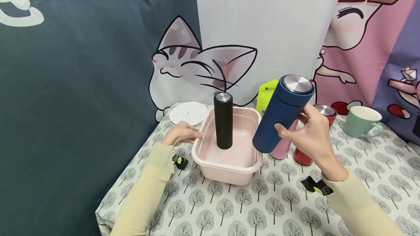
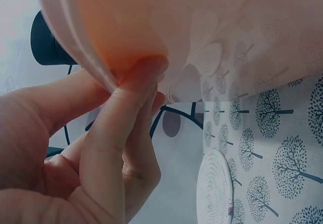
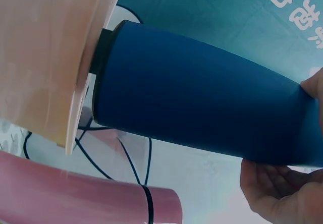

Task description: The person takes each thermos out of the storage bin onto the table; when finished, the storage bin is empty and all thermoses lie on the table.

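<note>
So your left hand (image 1: pixel 183 133), left of centre in the frame, has its thumb and fingers pinched around the left rim of the pink basin (image 1: pixel 226 167). The left wrist view shows that grip up close, fingers closed right on the edge. The basin sits around the middle of the frame on the tree-print tablecloth (image 1: pixel 242 214), and a black bottle (image 1: pixel 224 125) with a silvery lid top stands upright in it, toward the basin's left side.

Your right hand (image 1: pixel 310 134), right of centre, is curled round the blue bottle (image 1: pixel 279 115), thumb on the near side, fingers on the far side, spread only as wide as the bottle. You've got it up off the table and tilted, silvery lid end to the upper right, base to the lower left by the basin's right rim. Can't tell if the base actually touches that rim.

Just behind your right hand you've got a pink bottle (image 1: pixel 280 151) and a red bottle (image 1: pixel 302 157), both partly hidden. The green mug (image 1: pixel 357 125) is over at the right of the frame, a lime-yellow packet (image 1: pixel 264 97) is behind the blue bottle, and the round white mat (image 1: pixel 187 113) lies just beyond your left hand.
</note>
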Motion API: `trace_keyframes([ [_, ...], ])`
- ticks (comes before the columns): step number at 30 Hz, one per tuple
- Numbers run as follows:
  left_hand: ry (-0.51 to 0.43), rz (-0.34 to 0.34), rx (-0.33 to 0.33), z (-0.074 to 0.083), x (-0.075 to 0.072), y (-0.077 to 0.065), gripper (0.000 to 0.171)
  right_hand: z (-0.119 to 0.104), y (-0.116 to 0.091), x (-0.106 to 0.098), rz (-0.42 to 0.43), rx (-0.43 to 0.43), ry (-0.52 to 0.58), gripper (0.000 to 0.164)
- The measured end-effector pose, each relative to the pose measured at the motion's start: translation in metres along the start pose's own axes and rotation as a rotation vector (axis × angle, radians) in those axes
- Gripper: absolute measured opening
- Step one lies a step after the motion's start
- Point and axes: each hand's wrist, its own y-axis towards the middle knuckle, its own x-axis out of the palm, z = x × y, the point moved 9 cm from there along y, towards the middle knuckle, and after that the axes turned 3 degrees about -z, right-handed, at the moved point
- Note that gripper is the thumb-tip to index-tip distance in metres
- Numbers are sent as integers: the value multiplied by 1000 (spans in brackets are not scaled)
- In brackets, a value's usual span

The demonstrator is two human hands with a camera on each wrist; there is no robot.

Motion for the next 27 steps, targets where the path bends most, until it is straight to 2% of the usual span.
trace_keyframes([
  [6,6,-3,10,2,0,0,37,5,-8,-10,-17,65,-29,63],
  [15,-3,-1,-13,1,-1,-2,36,17,-23,-23,-42,129,-94,69],
  [27,0,-1,6,3,1,-2,38,36,-41,-37,-38,203,-194,63],
])
